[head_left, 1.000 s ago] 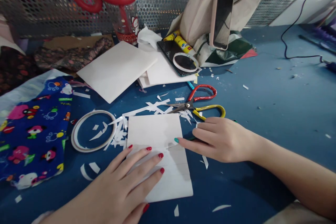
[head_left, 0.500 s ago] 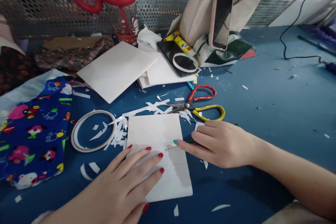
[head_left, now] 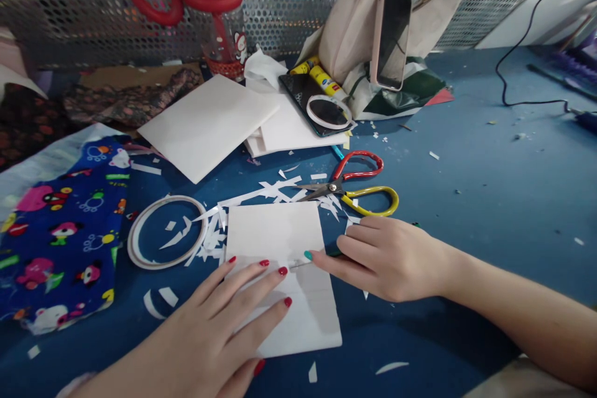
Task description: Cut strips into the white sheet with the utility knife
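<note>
A white rectangular sheet (head_left: 280, 224), stiff like card or thin foam board, lies in front of me with faint lines across it. My left hand (head_left: 233, 317) presses flat on its lower left part, fingers spread, nails red. My right hand (head_left: 382, 258) is closed round a thin tool with a narrow metal tip (head_left: 300, 265); its handle is mostly hidden under the fingers. The index finger stretches along the tool. Its tip touches or almost touches the sheet, close to my left middle and index fingertips.
Scissors (head_left: 333, 188) with red and yellow handles lie beyond the sheet among white paper scraps (head_left: 212, 239). To the left are a tape roll (head_left: 133, 249) and a patterned blue cloth (head_left: 60, 242). White boards (head_left: 205, 124), a phone (head_left: 394, 37) and a tumbler (head_left: 219, 37) stand or lie behind.
My right hand has shifted slightly left, bringing the tool's tip nearer to my left fingers. My left hand and the sheet have hardly moved.
</note>
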`<state>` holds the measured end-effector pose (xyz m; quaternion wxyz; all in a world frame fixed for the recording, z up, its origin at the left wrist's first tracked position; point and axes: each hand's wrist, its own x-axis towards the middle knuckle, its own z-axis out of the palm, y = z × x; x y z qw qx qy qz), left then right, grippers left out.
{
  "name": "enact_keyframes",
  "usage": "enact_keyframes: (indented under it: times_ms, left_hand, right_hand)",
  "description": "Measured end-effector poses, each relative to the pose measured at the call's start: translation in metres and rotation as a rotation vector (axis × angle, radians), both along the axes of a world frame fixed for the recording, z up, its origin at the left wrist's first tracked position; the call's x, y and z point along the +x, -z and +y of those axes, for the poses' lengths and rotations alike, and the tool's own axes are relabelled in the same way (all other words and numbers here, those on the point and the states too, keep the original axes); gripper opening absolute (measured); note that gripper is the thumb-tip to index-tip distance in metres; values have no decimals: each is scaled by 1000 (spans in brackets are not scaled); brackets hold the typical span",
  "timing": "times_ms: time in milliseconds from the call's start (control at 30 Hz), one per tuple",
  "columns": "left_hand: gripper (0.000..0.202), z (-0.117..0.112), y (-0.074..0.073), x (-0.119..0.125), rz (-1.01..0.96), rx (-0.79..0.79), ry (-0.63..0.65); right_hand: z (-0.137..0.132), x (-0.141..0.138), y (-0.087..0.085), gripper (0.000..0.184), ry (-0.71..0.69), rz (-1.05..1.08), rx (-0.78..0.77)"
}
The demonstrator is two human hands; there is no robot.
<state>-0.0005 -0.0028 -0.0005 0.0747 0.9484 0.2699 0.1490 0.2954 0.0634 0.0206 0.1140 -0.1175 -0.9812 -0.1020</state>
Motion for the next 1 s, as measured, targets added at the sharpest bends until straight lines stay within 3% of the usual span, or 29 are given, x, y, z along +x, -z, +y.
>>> enact_keyframes:
  times_ms: [533,1000]
  left_hand:
    - [32,0,-1,-1,-6,-2,1]
    - [32,0,0,0,6,3,-2]
  right_hand:
    - [8,14,-10,25,-7,-21,1]
    - [6,11,-8,28,1,-26,2]
